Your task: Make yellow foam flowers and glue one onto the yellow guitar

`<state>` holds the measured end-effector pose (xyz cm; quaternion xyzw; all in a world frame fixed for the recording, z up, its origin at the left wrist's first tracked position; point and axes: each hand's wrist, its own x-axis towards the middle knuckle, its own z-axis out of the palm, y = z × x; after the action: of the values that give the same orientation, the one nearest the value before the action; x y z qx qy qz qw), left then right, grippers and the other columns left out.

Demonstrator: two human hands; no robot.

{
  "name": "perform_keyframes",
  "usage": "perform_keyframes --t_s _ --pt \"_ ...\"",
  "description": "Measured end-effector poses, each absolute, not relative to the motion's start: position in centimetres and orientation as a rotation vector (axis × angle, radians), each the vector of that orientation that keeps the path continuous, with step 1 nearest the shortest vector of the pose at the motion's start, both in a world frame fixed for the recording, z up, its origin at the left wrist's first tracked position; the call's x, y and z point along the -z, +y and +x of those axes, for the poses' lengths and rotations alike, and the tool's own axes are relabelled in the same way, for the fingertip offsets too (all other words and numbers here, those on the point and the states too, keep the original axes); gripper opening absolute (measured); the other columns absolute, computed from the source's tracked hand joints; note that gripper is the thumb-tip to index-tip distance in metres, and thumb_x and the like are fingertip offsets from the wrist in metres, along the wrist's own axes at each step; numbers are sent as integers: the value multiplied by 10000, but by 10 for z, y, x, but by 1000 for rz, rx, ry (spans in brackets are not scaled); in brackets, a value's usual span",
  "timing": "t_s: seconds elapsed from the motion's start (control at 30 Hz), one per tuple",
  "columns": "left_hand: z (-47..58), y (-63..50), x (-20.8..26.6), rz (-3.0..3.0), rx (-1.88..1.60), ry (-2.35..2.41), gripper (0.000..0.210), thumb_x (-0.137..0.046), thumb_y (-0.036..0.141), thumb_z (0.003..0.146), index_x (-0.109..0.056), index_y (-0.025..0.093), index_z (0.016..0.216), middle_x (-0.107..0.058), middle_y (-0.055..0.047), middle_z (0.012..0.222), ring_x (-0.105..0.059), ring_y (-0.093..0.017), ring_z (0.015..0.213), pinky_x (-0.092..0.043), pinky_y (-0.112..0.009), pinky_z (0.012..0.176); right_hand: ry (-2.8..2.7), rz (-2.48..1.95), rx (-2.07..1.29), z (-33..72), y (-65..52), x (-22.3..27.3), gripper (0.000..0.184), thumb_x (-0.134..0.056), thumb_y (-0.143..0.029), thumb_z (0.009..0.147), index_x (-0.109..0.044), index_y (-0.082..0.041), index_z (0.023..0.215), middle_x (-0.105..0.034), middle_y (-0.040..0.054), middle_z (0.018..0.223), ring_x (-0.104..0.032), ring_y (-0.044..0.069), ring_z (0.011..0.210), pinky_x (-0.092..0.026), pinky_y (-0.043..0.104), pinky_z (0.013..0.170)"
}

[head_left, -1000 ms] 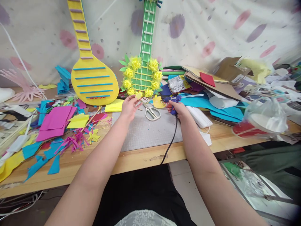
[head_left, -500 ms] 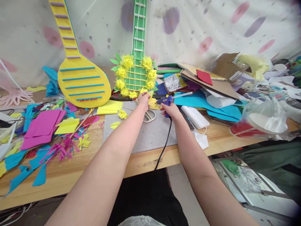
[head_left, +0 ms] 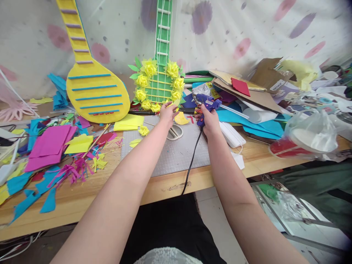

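Note:
My right hand (head_left: 208, 121) is wrapped round the handle of a blue-purple hot glue gun (head_left: 210, 103), its nozzle towards the left. A clear glue stick (head_left: 235, 112) sticks out of its back, and a black cord hangs from the handle. My left hand (head_left: 167, 116) pinches a small yellow paper piece (head_left: 175, 103), partly hidden by the fingers, just in front of the green paper guitar (head_left: 158, 91). Yellow paper flowers (head_left: 150, 68) ring the guitar's body. Scissors (head_left: 176, 132) lie under my left wrist on the grey cutting mat (head_left: 176, 157).
A yellow paper instrument (head_left: 97, 93) leans at the back left. Magenta sheets (head_left: 51, 146) and many paper scraps cover the left side. To the right are a cardboard stack (head_left: 247, 93), a white box-like object (head_left: 232, 135) and a red-and-white tub (head_left: 288, 146) under plastic.
The glue gun in my right hand has risen and moved right, turning so its side shows. My left hand has shifted only slightly, still with the yellow piece.

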<state>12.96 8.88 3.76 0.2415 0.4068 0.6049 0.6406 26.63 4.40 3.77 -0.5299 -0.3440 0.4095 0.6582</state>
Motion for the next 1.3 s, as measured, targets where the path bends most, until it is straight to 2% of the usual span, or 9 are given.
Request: perform_keyframes --t_s 0.2,0.37,0.63,0.97,1.17,1.3 --pt "83 79 -50 807 -1561 1012 220 -641 63 696 -479 180 788 -569 -3 768 -659 -157 774 -549 -317 723 -944 -1142 -1085 233 41 -39 344 -676 -478 698 -502 -193 780 -640 -13 693 -443 27 396 -363 156 353" --pt "12 56 -43 1001 -1649 1182 225 -658 106 669 -488 175 800 -583 -4 771 -669 -163 699 -555 -306 644 -1221 -1123 -1117 193 29 -39 381 -677 -528 673 -539 -176 721 -632 9 670 -423 33 400 -349 175 357" --pt "-36 19 -16 995 -1585 1346 223 -669 145 604 -505 161 755 -569 22 669 -668 -169 662 -545 -266 549 -1535 -1308 -1112 156 12 -19 463 -587 -623 708 -565 -173 603 -459 -37 396 -389 58 357 -335 201 383" --pt "-40 13 5 937 -1653 1370 252 -707 178 599 -513 176 760 -594 3 695 -664 -161 640 -532 -249 534 -1523 -1362 -895 149 6 -9 323 -665 -525 678 -608 -220 769 -563 -27 512 -545 114 497 -430 221 494" --pt "-40 7 4 909 -1635 1387 236 -700 151 600 -526 181 757 -588 19 675 -643 -139 620 -508 -229 524 -1529 -1361 -965 149 2 -9 355 -657 -543 671 -599 -198 733 -581 -13 541 -547 105 505 -433 216 492" --pt "-34 3 -4 721 -1665 1287 239 -710 140 582 -544 170 751 -588 14 699 -623 -122 658 -512 -226 551 -1353 -1185 -1123 147 6 -5 348 -663 -512 664 -573 -186 747 -609 4 633 -580 104 547 -462 217 501"
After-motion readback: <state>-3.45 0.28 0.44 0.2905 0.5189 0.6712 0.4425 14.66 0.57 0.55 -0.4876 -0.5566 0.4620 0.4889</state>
